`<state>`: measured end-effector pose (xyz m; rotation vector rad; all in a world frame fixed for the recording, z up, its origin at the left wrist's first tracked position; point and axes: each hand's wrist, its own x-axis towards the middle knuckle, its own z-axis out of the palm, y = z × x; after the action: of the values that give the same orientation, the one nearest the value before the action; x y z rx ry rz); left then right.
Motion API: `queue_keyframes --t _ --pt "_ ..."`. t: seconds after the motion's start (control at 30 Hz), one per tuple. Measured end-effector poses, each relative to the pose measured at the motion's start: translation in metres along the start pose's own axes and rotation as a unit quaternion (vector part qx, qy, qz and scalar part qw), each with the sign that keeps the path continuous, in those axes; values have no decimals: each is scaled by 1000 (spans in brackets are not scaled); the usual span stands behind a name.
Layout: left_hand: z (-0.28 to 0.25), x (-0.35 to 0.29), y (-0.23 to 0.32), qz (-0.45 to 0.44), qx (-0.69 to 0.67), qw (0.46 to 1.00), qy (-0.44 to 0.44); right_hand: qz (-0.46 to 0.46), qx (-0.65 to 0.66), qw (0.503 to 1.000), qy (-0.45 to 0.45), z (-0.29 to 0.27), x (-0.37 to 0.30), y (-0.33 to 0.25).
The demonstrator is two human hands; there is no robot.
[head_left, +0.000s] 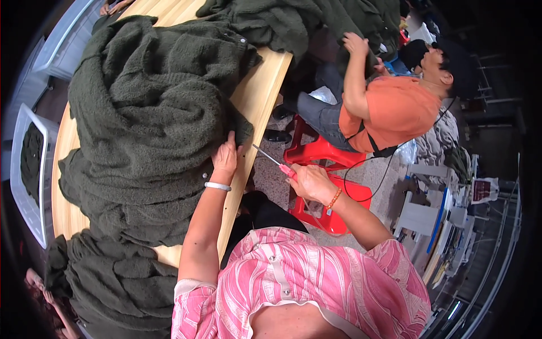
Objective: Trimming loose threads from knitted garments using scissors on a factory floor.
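Observation:
My left hand (226, 155) lies against the edge of a dark green fuzzy knit garment (164, 107), near the right edge of the wooden table. Its index finger is stretched out and the thumb rests lower down, with a white bangle on the wrist. To its right, my right hand (312, 183) is closed round the pink-red handle of a thin metal-shafted tool (274, 160). The shaft points up and left, its tip just off the table edge and apart from the garment. An orange bead bracelet circles that wrist.
More green knits (118, 277) are heaped at the near left and far end of the pale wooden table (257, 101). At right, a co-worker in an orange shirt (401, 113) handles green knitwear. Red plastic stools (319, 152) stand close by. A clear bin (42, 186) sits at left.

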<state>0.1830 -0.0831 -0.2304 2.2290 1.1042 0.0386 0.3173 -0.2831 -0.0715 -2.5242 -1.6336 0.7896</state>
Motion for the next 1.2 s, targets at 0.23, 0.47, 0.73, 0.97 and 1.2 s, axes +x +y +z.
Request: queue_keyframes --t 0.23,0.47,0.73,0.97,1.2 --pt "5 3 14 147 141 976 79 32 16 999 11 6 -9 6" --pt "31 25 -7 95 -355 930 21 34 67 997 13 7 1 16" --pt "32 28 -26 34 -397 910 -119 25 71 997 -12 -16 17 27" --pt "24 0 17 94 -101 990 -2 16 90 996 -9 -15 23 43" --pt "10 -6 50 66 -83 988 117 24 46 998 -26 -1 21 57"
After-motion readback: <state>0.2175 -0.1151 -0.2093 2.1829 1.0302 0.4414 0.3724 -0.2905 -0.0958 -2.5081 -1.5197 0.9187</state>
